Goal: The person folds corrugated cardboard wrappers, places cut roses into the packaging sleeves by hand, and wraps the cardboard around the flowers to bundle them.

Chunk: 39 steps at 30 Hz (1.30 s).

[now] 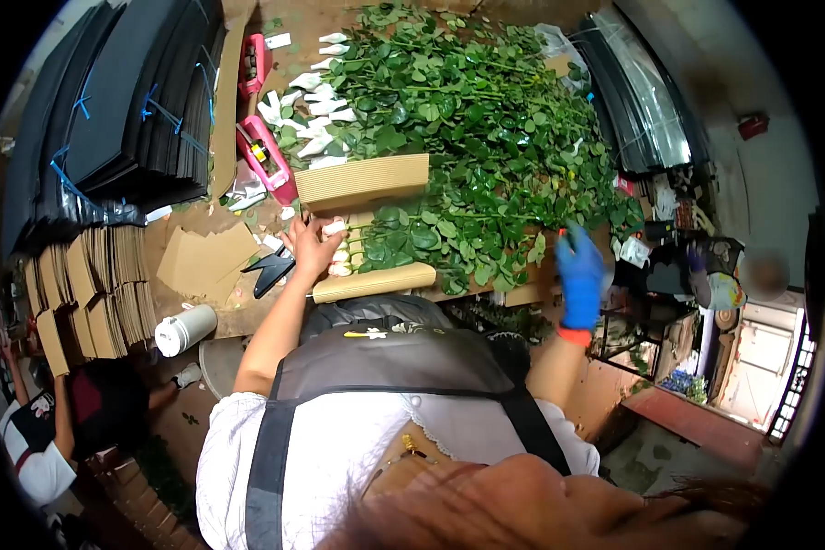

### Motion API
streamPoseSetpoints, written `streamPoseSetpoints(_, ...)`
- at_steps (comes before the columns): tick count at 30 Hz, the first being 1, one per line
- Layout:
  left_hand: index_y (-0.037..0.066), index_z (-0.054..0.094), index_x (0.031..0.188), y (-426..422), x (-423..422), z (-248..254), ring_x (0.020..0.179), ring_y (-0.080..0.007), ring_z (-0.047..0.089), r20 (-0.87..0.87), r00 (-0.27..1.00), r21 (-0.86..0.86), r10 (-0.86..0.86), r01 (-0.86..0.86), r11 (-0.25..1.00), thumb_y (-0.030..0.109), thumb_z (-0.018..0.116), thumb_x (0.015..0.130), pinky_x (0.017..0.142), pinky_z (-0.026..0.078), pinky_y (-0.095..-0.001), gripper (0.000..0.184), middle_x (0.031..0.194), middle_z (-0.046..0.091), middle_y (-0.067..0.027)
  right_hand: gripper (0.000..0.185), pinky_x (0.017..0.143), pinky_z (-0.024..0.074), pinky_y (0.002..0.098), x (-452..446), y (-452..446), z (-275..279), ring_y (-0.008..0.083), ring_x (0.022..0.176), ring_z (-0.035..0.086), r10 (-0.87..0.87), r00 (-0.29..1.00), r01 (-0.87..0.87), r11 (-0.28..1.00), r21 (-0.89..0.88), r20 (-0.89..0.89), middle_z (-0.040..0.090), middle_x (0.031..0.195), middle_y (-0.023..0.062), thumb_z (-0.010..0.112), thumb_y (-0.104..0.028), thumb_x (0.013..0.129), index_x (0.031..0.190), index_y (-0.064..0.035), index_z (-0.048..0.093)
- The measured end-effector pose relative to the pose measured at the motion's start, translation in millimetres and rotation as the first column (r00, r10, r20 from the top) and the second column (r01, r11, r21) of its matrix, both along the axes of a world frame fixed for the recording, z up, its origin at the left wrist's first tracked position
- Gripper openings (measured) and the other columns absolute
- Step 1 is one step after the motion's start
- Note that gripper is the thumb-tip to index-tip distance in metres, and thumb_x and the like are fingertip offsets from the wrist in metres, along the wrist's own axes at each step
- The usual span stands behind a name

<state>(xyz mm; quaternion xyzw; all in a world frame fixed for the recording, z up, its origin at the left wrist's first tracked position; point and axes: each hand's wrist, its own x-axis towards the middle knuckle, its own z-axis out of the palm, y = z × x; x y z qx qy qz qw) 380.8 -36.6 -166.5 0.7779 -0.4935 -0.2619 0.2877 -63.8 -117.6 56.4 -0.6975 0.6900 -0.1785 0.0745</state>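
Note:
My bare left hand (313, 246) is at the pale rose heads (339, 257) on the table's near side, its fingers bent around a bloom at the edge of the row. The roses lie on corrugated cardboard, with one raised flap (365, 185) behind them and a rolled front edge (374, 282) toward me. Their leafy stems (458, 240) stretch right. My right hand (579, 275), in a blue glove, is by the stem ends; its fingertips are partly hidden, so its grip is unclear. A black stapler-like tool (270, 272) lies beside my left wrist.
Behind is a large heap of leafy rose stems (486, 101) with white-sleeved heads (316, 115). Two pink holders (264, 158) stand left of it. Black sheets (142, 101), cardboard pieces (92, 293) and a white cup (185, 330) are at left. Other people (41, 440) are at both sides.

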Motion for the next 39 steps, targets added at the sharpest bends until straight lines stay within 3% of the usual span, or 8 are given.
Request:
streamPoseSetpoints(10, 0.019, 0.074, 0.105, 0, -3, 6, 0.137, -0.0378, 0.033, 0.006, 0.999, 0.034, 0.039, -0.039, 0.999, 0.045, 0.082, 0.071, 0.116, 0.000, -0.0599, 0.044, 0.134, 0.049, -0.0211, 0.017, 0.081, 0.0513, 0.0431, 208, -255, -91, 0.0349, 0.088, 0.064, 0.584, 0.771, -0.634, 0.659, -0.404, -0.256, 0.069, 0.098, 0.0127, 0.064, -0.020, 0.084, 0.098, -0.0119, 0.068)
streamPoseSetpoints(15, 0.016, 0.074, 0.104, 1, -6, 5, 0.138, -0.0383, 0.031, 0.016, 0.998, -0.002, 0.068, -0.068, 0.998, 0.045, 0.082, 0.070, 0.117, -0.001, -0.0590, 0.046, 0.136, 0.048, -0.0205, 0.017, 0.092, 0.0439, 0.0501, 248, -317, -153, 0.0305, 0.107, 0.057, 0.398, 0.612, -0.619, 0.779, -0.101, -0.684, 0.062, 0.116, 0.0094, 0.067, -0.023, 0.078, 0.093, -0.0142, 0.067)
streamPoseSetpoints(21, 0.018, 0.073, 0.104, 4, -6, 0, 0.138, -0.0376, 0.029, 0.012, 0.996, -0.090, 0.085, -0.084, 0.992, 0.043, 0.082, 0.069, 0.116, -0.001, -0.0602, 0.044, 0.139, 0.045, -0.0172, 0.023, 0.093, 0.0477, 0.0455, 224, -299, -68, 0.0309, 0.110, 0.059, 0.553, 0.692, -0.718, 0.591, -0.367, -0.464, 0.063, 0.123, 0.0081, 0.065, -0.024, 0.086, 0.108, -0.0226, 0.070)
streamPoseSetpoints(22, 0.017, 0.074, 0.103, 3, -5, 6, 0.139, -0.0372, 0.029, -0.007, 0.997, -0.074, 0.075, -0.075, 0.994, 0.043, 0.082, 0.069, 0.115, 0.000, -0.0606, 0.044, 0.140, 0.045, -0.0167, 0.026, 0.088, 0.0521, 0.0420, 212, -305, -64, 0.0310, 0.101, 0.064, 0.565, 0.666, -0.687, 0.719, -0.106, -0.488, 0.067, 0.116, 0.0061, 0.065, -0.026, 0.089, 0.115, -0.0258, 0.069)
streamPoseSetpoints(26, 0.018, 0.074, 0.106, 4, -4, -7, 0.138, -0.0355, 0.029, 0.021, 0.998, -0.048, 0.065, -0.064, 0.997, 0.043, 0.082, 0.069, 0.115, 0.001, -0.0610, 0.045, 0.139, 0.046, -0.0159, 0.037, 0.090, 0.0517, 0.0384, 186, -245, 25, 0.0321, 0.104, 0.066, 0.569, 0.755, -0.646, 0.560, -0.519, -0.326, 0.069, 0.116, 0.0150, 0.066, -0.007, 0.087, 0.120, -0.0233, 0.069)
streamPoseSetpoints(30, 0.019, 0.072, 0.112, 4, -5, 3, 0.138, -0.0353, 0.029, 0.036, 0.997, -0.080, 0.070, -0.067, 0.994, 0.045, 0.080, 0.069, 0.115, 0.001, -0.0609, 0.050, 0.138, 0.046, -0.0154, 0.049, 0.091, 0.0513, 0.0424, 165, -134, 82, 0.0326, 0.108, 0.066, 0.624, 0.687, -0.727, 0.601, -0.333, -0.374, 0.070, 0.112, 0.0145, 0.065, -0.001, 0.084, 0.127, -0.0246, 0.067)
streamPoseSetpoints(34, 0.023, 0.075, 0.103, 0, -5, -12, 0.139, -0.0372, 0.029, 0.042, 0.996, -0.046, 0.082, -0.080, 0.996, 0.041, 0.086, 0.063, 0.116, 0.000, -0.0554, 0.045, 0.138, 0.049, -0.0142, 0.042, 0.083, 0.0555, 0.0382, 152, -71, 32, 0.0298, 0.096, 0.069, 0.813, 0.569, -0.809, 0.580, -0.095, 0.121, 0.072, 0.109, 0.0122, 0.069, -0.006, 0.084, 0.122, -0.0233, 0.070)
streamPoseSetpoints(39, 0.014, 0.075, 0.096, -1, -7, -5, 0.140, -0.0362, 0.026, -0.015, 0.994, -0.070, 0.107, -0.108, 0.992, 0.046, 0.083, 0.065, 0.116, 0.000, -0.0585, 0.045, 0.141, 0.046, -0.0154, 0.027, 0.084, 0.0520, 0.0418, 126, -75, -140, 0.0329, 0.094, 0.065, 0.730, 0.660, -0.743, 0.669, -0.015, -0.180, 0.070, 0.105, 0.0130, 0.071, -0.018, 0.082, 0.108, -0.0143, 0.070)
